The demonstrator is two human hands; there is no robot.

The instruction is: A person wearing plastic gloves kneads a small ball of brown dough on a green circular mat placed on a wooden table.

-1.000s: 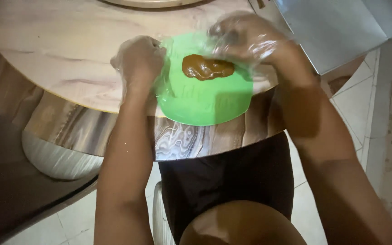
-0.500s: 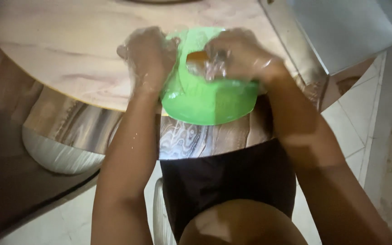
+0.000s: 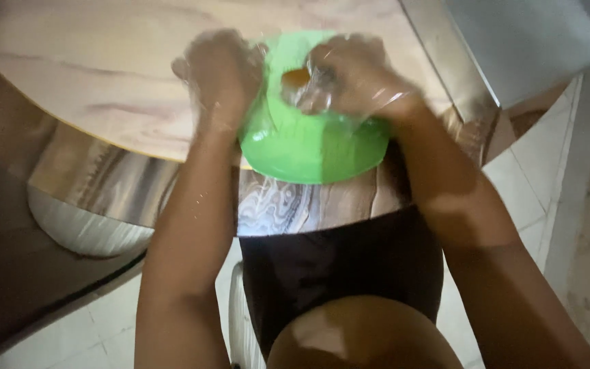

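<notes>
— The bowl [image 3: 315, 147] is at the near edge of the tabletop [image 3: 97, 82], tipped up so its green underside faces us.

— What are the hands doing?

— Both have thin see-through gloves on. The left hand [image 3: 220, 75] is curled round the bowl's left rim. The right hand [image 3: 356, 78] is bent over the top, fingers down inside, on the brown lump [image 3: 296, 77].

— Is the work far along?

— I think it is in the middle. The lump is there in one piece, only a bit of it shows.

— What changed?

— A second ago the bowl lay flat and the lump sat open in the middle. Now the bowl is tilted and the hands have closed in over it.
</notes>
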